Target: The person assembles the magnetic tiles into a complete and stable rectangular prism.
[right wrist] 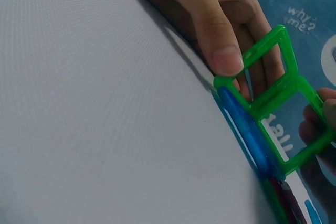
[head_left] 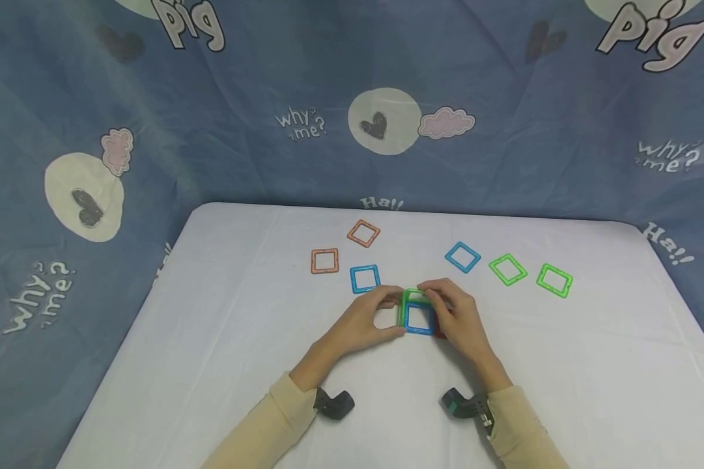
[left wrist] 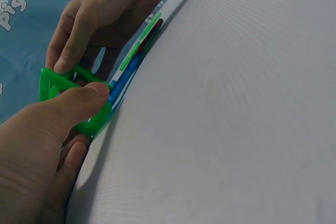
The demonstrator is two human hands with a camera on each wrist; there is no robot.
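Observation:
Two green square frame tiles stand upright, meeting at a corner, along the edges of a blue square frame tile [head_left: 419, 332] that lies flat. My left hand [head_left: 354, 322] holds the left green tile [head_left: 401, 312] between thumb and fingers, the thumb low near the table. Fingertips of my right hand [head_left: 460, 319] pinch the top of the rear green tile [right wrist: 302, 160]. Under the right hand, a dark red tile [right wrist: 287, 198] lies flat against the blue one, mostly hidden in the head view.
Beyond the hands, two orange tiles [head_left: 325, 261] and a blue tile [head_left: 365, 279] lie at the back left of the white table [head_left: 258, 273]. Another blue tile [head_left: 462, 257] and two green tiles [head_left: 508, 270] lie at the back right. Printed blue cloth [head_left: 305, 65] hangs behind.

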